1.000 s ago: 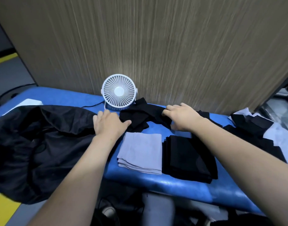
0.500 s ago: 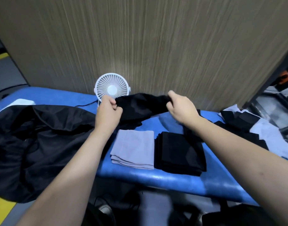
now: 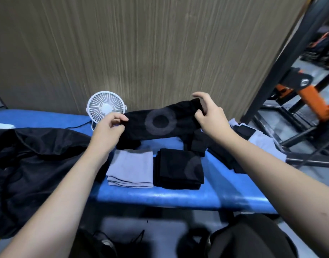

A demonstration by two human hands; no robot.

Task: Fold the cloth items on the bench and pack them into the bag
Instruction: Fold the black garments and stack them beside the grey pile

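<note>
A black cloth with a grey ring print (image 3: 160, 122) is stretched in the air above the blue bench (image 3: 178, 197). My left hand (image 3: 108, 128) pinches its left end and my right hand (image 3: 209, 116) pinches its right end, some fingers lifted. Below them lie a folded grey cloth (image 3: 131, 169) and a folded black stack (image 3: 178, 169), side by side. A large black bag (image 3: 35, 164) sprawls over the bench's left part. More black and pale cloths (image 3: 249, 144) lie in a loose heap at the right end.
A small white desk fan (image 3: 106, 108) stands at the back of the bench against a wood-grain wall, its cable running left. A black metal frame and orange equipment (image 3: 308, 94) stand to the right. Dark items lie on the floor under the bench.
Both hands took hold of the black cloth on the bench, lifted it and pulled it out wide between them. The camera has tilted up and to the right.
</note>
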